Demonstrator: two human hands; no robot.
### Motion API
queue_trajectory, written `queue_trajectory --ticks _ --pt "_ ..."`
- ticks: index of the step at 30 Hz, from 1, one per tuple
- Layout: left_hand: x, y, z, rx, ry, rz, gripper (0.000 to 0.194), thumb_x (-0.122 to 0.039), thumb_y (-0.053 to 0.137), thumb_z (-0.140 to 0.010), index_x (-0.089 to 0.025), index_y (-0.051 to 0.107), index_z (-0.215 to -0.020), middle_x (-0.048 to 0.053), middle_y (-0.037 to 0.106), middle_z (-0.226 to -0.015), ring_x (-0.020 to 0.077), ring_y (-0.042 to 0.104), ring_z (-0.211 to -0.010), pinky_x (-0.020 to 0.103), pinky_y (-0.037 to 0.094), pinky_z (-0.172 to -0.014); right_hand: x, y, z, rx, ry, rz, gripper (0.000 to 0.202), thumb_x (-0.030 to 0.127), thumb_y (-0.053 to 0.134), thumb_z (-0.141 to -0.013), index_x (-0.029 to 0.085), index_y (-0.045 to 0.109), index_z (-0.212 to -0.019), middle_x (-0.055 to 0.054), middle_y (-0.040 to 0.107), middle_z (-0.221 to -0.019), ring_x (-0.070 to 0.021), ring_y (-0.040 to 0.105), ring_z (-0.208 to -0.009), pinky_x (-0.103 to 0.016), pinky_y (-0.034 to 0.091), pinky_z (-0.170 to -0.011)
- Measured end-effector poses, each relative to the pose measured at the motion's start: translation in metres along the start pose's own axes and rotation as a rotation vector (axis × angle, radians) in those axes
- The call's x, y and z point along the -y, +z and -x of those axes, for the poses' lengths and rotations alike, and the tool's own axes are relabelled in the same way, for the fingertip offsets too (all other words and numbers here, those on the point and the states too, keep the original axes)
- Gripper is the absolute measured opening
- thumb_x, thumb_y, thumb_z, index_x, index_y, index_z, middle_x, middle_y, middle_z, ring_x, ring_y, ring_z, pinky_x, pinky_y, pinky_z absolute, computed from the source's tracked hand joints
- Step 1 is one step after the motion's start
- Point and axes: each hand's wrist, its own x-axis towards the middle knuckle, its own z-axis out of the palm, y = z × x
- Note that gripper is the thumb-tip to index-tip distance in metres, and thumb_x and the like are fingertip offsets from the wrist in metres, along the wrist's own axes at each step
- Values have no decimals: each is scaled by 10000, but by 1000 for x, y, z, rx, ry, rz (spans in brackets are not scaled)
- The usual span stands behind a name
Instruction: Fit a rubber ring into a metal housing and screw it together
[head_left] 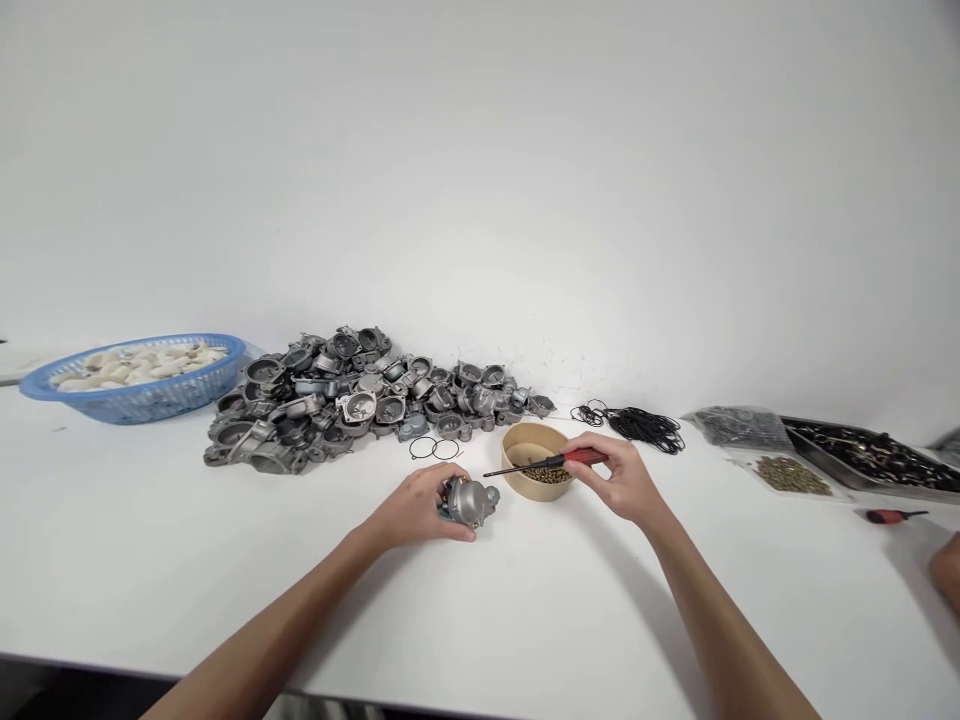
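In the head view, the left hand [415, 506] gripped a small grey cast-metal housing [468, 500] resting on the white desk [525, 620]. The right hand [619, 478] was closed around a red-handled screwdriver [547, 463], whose dark shaft lay across a round tan bowl [534, 458] of small brass pieces, just right of the housing. Behind lay a heap of grey metal castings [352, 395], two thin black rings [433, 448], a bundle of black rings [637, 425] and a blue plastic basket [142, 378] of white parts.

both arms reach forward, left hand [415, 508] and right hand [619, 478] curled (gripping).
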Motion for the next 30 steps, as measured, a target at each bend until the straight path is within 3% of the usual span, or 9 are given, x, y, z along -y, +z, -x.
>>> queue_trajectory --ticks 6,22,26,30 --pt "-6 6 0 -114 66 -85 538 -436 875 -662 -250 584 -1073 -15 624 -1018 199 585 -857 315 435 -758 3 14 0 7 -8 -13 157 340 672 -914 196 698 -972 -86 730 -930 -238 716 -824 -341 597 -700" --pt "-9 8 2 -142 98 -120 518 -380 878 -674 -248 565 -1065 -15 603 -1017 179 579 -830 300 432 -717 4 16 -1 16 -33 -29 147 324 673 -913 201 706 -987 -76 718 -930 -214 693 -804 -342 598 -716" --pt "-9 9 3 -176 141 -159 491 -323 857 -699 -250 544 -1069 -6 592 -1021 190 578 -846 302 431 -721 6 15 -1 51 -84 -52 137 319 669 -916 218 710 -998 -97 695 -1009 -230 679 -884 -355 599 -734" --pt "-8 10 3 -216 144 -247 493 -290 834 -711 -243 493 -1063 2 588 -1004 213 570 -871 308 430 -718 3 16 0 54 24 -20 171 374 634 -943 217 695 -971 -73 694 -907 -199 667 -739 -329 582 -658"
